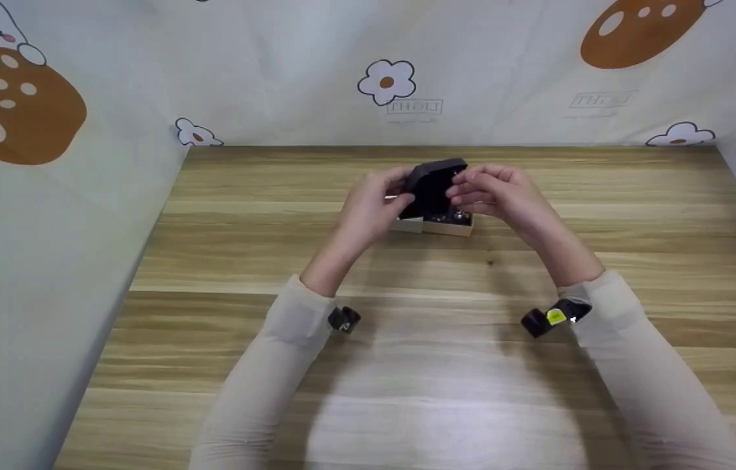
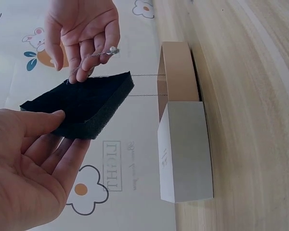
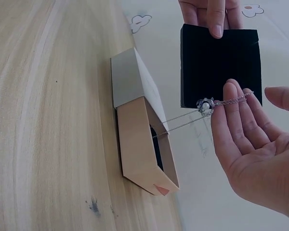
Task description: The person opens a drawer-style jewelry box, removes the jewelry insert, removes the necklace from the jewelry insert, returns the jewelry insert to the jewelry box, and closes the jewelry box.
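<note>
A thin silver necklace [image 3: 202, 106] hangs in the middle of the right wrist view. Its little pendant sits on the fingertips of the right hand [image 3: 253, 144], and its chain runs down and left into the small box [image 3: 139, 139]. The chain looks very light and easy to tangle or snap, so I think it is best held softly by the pendant, not tugged. The right hand's fingers are close together and bent a little; the chain lies over them.

The left hand [image 2: 29, 168] pinches the black foam pad [image 2: 82, 108], thumb on top and fingers underneath, at the left of its wrist view. The pad looks soft, squishy and light, so its edge is a good place to hold.

The box is tan card with a grey sleeve [image 2: 185, 151] beside it. It probably slides easily.

Everything sits on a smooth wooden table [image 1: 440, 365]. Around it hangs a pale cloth wall [image 1: 276, 65] with flowers and brown mushrooms.
</note>
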`<state>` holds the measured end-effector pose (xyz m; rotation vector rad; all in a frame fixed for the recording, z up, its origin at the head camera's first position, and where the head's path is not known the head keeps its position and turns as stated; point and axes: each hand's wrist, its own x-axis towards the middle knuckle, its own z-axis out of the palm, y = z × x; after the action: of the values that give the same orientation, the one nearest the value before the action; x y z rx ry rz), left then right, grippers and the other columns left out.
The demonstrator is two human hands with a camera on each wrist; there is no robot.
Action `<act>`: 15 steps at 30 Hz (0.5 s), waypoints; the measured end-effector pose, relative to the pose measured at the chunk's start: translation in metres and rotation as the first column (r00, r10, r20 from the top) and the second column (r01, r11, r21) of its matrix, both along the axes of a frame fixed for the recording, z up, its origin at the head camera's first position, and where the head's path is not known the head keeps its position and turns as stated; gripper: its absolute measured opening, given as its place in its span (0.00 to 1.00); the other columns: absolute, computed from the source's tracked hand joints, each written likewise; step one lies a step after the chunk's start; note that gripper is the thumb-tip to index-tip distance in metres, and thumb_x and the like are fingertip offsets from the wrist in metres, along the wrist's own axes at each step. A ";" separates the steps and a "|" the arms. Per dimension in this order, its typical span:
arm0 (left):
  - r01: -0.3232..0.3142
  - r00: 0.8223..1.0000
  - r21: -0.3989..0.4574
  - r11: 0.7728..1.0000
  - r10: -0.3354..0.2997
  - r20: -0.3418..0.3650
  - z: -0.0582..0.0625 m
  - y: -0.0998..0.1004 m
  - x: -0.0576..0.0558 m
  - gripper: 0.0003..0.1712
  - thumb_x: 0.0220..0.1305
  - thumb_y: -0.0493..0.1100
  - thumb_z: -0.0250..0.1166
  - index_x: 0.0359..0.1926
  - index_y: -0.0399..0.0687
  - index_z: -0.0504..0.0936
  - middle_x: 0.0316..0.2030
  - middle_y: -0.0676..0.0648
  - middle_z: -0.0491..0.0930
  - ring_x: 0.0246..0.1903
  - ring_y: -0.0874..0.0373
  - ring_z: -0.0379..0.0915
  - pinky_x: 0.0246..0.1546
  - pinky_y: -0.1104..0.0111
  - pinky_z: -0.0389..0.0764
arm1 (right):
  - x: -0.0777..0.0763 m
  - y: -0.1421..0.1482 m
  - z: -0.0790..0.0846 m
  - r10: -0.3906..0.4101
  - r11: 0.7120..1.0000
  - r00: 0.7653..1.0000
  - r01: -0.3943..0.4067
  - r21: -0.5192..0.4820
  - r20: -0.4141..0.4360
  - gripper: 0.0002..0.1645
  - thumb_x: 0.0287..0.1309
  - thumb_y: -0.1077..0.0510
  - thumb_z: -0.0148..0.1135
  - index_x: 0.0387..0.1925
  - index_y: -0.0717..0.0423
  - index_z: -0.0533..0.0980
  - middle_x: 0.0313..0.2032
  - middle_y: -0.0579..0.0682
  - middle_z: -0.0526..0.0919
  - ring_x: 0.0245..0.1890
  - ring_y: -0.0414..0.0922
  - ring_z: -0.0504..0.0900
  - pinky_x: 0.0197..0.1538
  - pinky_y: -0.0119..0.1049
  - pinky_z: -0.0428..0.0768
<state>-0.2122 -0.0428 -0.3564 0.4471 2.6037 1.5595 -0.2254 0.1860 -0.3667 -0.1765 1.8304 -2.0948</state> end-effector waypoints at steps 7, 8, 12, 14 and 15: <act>-0.012 1.000 -0.021 1.000 0.012 0.023 -0.001 -0.001 0.002 0.20 0.67 0.30 0.62 0.59 0.41 0.80 0.55 0.40 0.83 0.58 0.53 0.80 0.55 0.68 0.82 | 0.000 -0.001 -0.001 -0.008 1.000 1.000 0.008 -0.009 -0.002 0.09 0.71 0.59 0.56 0.39 0.57 0.81 0.34 0.50 0.90 0.36 0.42 0.88 0.44 0.32 0.87; -0.011 1.000 -0.023 1.000 0.011 0.021 -0.001 -0.001 0.002 0.20 0.67 0.30 0.62 0.59 0.41 0.80 0.55 0.40 0.83 0.58 0.53 0.80 0.55 0.68 0.82 | 0.000 -0.001 -0.001 -0.013 1.000 1.000 0.013 -0.006 -0.001 0.09 0.71 0.59 0.56 0.39 0.57 0.81 0.34 0.49 0.89 0.36 0.42 0.88 0.43 0.32 0.87; -0.006 1.000 -0.019 1.000 0.006 0.010 -0.001 0.000 0.002 0.19 0.66 0.29 0.61 0.58 0.39 0.81 0.55 0.39 0.84 0.57 0.52 0.80 0.55 0.69 0.82 | 0.001 -0.002 -0.001 -0.029 0.999 1.000 0.029 -0.013 0.002 0.07 0.70 0.61 0.56 0.38 0.56 0.80 0.32 0.49 0.89 0.33 0.41 0.87 0.43 0.31 0.87; -0.003 1.000 -0.014 1.000 0.003 0.010 -0.001 0.001 0.002 0.19 0.66 0.29 0.61 0.58 0.39 0.81 0.55 0.39 0.83 0.58 0.52 0.80 0.55 0.69 0.82 | 0.001 -0.002 -0.002 -0.036 0.999 0.999 0.036 -0.020 0.000 0.07 0.70 0.62 0.55 0.38 0.56 0.80 0.32 0.49 0.88 0.32 0.40 0.87 0.42 0.31 0.87; -0.002 1.000 -0.009 1.000 0.002 0.013 -0.002 0.001 0.002 0.19 0.66 0.29 0.61 0.58 0.39 0.81 0.55 0.39 0.83 0.58 0.52 0.80 0.55 0.69 0.82 | 0.002 -0.003 -0.002 -0.039 0.999 0.999 0.039 -0.025 -0.001 0.06 0.70 0.63 0.55 0.38 0.56 0.79 0.31 0.49 0.88 0.32 0.40 0.87 0.42 0.31 0.87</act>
<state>-0.2103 -0.0422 -0.3580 0.4326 2.6012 1.5459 -0.2238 0.1833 -0.3683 -0.1502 1.8233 -2.1452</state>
